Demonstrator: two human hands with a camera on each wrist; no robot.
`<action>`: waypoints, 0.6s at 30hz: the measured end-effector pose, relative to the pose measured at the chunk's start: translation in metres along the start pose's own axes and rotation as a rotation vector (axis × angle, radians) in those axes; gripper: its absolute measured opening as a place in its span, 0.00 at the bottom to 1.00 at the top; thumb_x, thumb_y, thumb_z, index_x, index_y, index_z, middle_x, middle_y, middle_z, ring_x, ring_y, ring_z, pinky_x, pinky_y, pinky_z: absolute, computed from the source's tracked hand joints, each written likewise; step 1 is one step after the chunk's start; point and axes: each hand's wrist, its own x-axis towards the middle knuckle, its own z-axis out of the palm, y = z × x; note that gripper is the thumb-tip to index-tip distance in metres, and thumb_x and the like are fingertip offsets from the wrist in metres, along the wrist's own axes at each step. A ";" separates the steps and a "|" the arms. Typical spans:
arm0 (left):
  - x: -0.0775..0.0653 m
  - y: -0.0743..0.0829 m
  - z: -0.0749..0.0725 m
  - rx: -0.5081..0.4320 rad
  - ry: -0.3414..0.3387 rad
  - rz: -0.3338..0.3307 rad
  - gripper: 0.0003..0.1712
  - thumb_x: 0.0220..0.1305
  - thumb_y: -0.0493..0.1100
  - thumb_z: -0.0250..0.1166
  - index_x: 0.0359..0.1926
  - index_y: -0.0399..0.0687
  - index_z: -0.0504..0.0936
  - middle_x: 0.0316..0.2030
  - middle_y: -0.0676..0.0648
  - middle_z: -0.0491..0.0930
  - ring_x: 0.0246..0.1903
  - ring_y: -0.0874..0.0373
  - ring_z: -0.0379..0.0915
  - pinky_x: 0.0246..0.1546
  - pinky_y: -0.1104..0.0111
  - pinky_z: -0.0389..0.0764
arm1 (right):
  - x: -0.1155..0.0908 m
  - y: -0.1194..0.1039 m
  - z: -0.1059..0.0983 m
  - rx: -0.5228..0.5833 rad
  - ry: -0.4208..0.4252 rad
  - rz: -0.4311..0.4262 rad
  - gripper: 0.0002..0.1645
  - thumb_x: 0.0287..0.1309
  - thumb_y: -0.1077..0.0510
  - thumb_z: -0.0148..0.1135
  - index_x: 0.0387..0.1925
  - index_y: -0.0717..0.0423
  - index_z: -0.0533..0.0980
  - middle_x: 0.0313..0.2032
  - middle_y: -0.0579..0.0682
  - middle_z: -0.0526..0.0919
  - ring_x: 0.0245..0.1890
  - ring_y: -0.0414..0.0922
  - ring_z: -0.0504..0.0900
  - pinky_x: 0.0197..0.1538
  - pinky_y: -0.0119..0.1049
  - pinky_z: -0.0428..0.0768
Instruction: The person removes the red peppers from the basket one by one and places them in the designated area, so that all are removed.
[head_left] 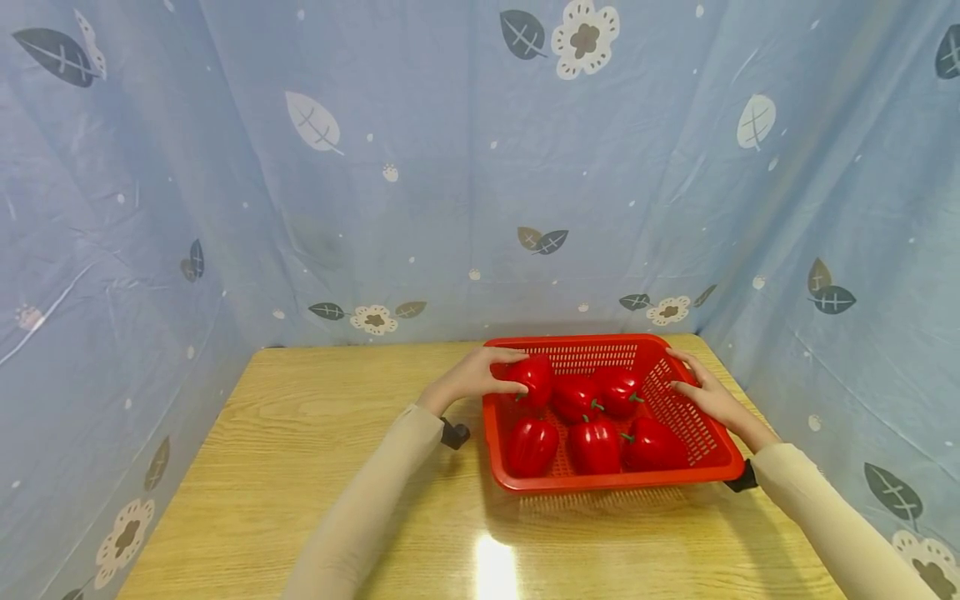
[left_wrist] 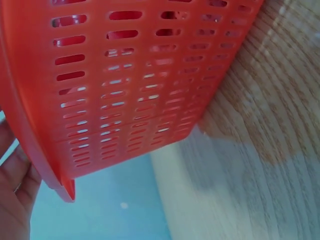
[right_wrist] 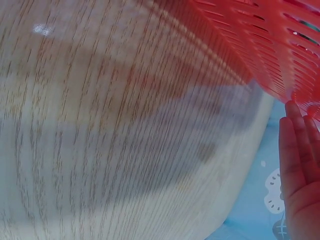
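Observation:
A red slotted plastic basket (head_left: 615, 481) holds several shiny red bell peppers, among them one in the front left (head_left: 533, 447) and one in the front right (head_left: 655, 443). Over its left rim reaches my left hand (head_left: 474, 373), thumb and fingers on either side of the back-left bell pepper (head_left: 537, 379). In the left wrist view, the basket's rim and slotted wall (left_wrist: 120, 85) hide most of those fingers. At the right rim is my right hand (head_left: 705, 392), thumb and fingers apart over the edge. Its fingers look straight beside the slotted wall in the right wrist view.
Under the basket is a wooden table (head_left: 360, 417), with a bright light reflection near its front. A pale blue curtain (head_left: 420, 208) with leaves and flowers hangs behind and along both sides. Dark camera mounts (head_left: 454, 433) sit under the wrists.

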 end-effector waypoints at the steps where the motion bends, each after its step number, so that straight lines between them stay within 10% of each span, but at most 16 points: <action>1: -0.001 0.000 0.000 -0.008 0.009 -0.003 0.39 0.50 0.63 0.67 0.62 0.58 0.71 0.60 0.56 0.71 0.61 0.61 0.64 0.59 0.64 0.69 | 0.000 0.000 0.000 -0.006 0.001 0.000 0.35 0.67 0.64 0.46 0.70 0.60 0.43 0.53 0.77 0.63 0.33 0.54 0.82 0.30 0.44 0.83; 18: -0.012 -0.001 0.000 -0.089 0.146 -0.018 0.37 0.49 0.59 0.69 0.61 0.60 0.72 0.60 0.54 0.72 0.60 0.57 0.66 0.57 0.59 0.70 | -0.002 -0.002 0.002 0.021 -0.008 -0.016 0.34 0.68 0.63 0.45 0.69 0.59 0.43 0.53 0.78 0.62 0.33 0.56 0.82 0.30 0.44 0.83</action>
